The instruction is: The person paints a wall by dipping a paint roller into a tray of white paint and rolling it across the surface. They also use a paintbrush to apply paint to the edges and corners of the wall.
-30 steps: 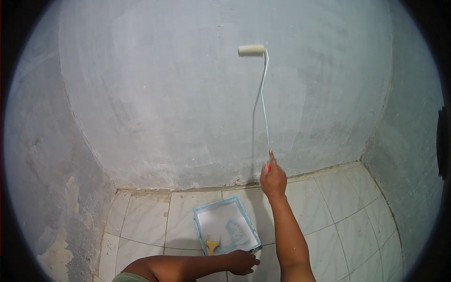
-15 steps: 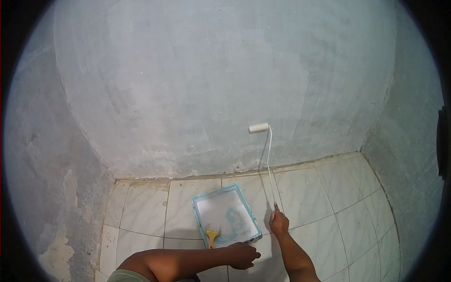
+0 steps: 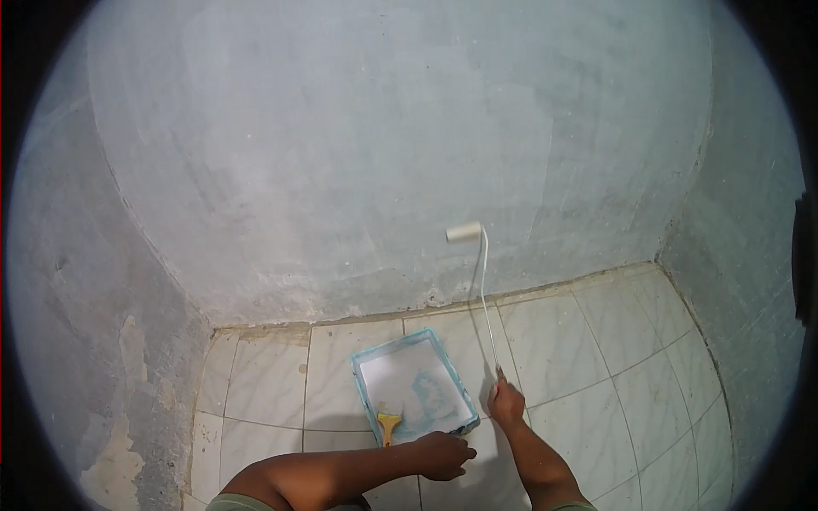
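My right hand (image 3: 507,402) is closed around the handle of a paint roller (image 3: 463,232), whose long, thin white frame (image 3: 488,315) reaches away toward the wall. The pale roller sleeve shows in front of the lower wall. My left hand (image 3: 445,456) hangs by the near right corner of a paint tray (image 3: 365,387), fingers curled in and nothing visible in them. White paint fills most of the blue-rimmed tray, with a bluish patch in it. A paintbrush (image 3: 388,426) with a yellow handle rests at the tray's near left side, bristles inside; my left forearm passes close to its handle end.
Ahead rises a grey, patchy wall (image 3: 383,170), with side walls meeting it left and right. Paint is peeling low on the left wall (image 3: 119,451). Pale marbled tiles (image 3: 579,349) cover the floor, and dirt lines its edge along the wall.
The roller has shifted slightly left in view, still in my right hand. My left hand stays by the tray corner with its fingers curled. The camera view has moved a little.
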The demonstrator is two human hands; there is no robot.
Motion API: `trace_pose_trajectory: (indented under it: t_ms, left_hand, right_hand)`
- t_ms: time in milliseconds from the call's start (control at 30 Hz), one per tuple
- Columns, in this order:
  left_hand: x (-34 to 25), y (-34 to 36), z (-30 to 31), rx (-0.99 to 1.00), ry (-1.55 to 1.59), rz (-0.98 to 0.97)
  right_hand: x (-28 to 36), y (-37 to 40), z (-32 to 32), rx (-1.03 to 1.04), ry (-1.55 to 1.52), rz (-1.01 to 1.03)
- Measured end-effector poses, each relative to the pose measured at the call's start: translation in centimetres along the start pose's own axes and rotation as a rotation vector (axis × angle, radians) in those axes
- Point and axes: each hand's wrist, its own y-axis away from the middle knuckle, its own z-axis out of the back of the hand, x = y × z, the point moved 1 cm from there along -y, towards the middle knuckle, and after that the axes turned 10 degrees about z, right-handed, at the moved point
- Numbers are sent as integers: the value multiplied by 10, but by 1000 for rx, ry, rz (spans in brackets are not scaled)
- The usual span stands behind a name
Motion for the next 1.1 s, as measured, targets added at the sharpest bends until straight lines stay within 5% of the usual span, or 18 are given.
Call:
trace_pose_trajectory:
  t_ms: [133,700,867,1100]
  left_hand:
    - [-2,6,8,23,-23,50]
    - [9,19,7,27,-5,80]
    - [-2,33,18,3,52,114]
    - [11,27,19,16,31,186]
  right_hand:
    - [-12,38,-11,112,14,-82]
    - [44,-8,-16,-72,-230,-142]
    - [82,-122,58,-177,-188,-179]
    - [101,-241,194,-473,-150,94]
